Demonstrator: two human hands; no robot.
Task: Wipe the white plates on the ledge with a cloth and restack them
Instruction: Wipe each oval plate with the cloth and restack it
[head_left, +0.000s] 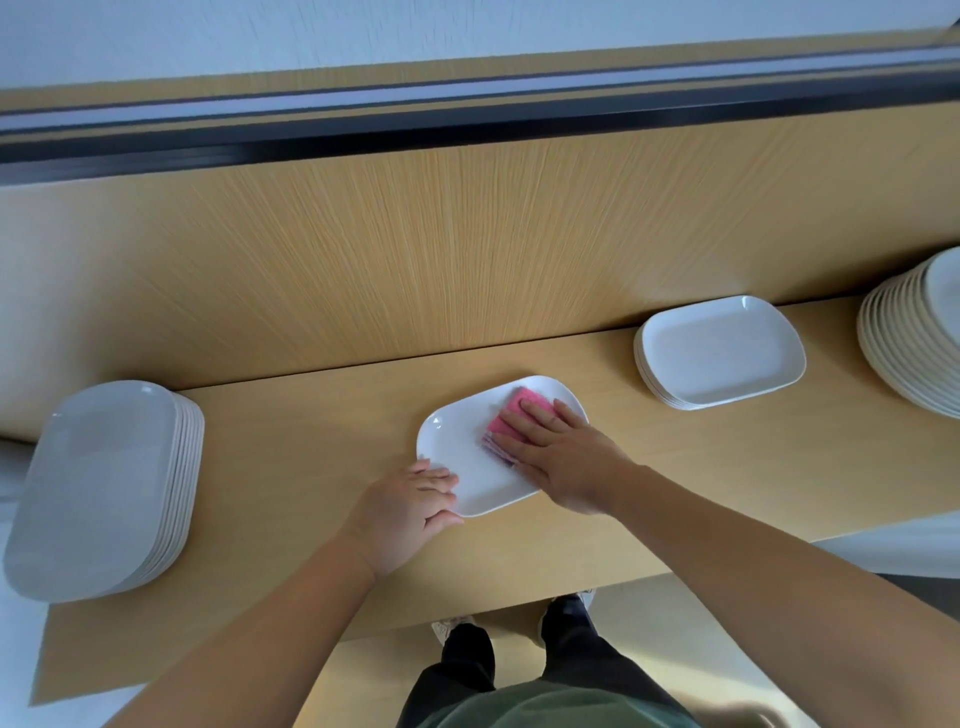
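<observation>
We see the right grip (563, 457) spread flat, pressing the pink cloth (519, 405) onto the plate (462, 467) at the middle of the bench (311, 467); the left grip (410, 512) rests loose fingers on its seven-o'clock rim.

We find bare ledge (311, 441) between the tall left stack (104, 488) and the middle plate (457, 462), and again up to the low stack (722, 353). The wall panel (415, 260) closes the back; a 3rd stack (904, 338) crowds the right end.
</observation>
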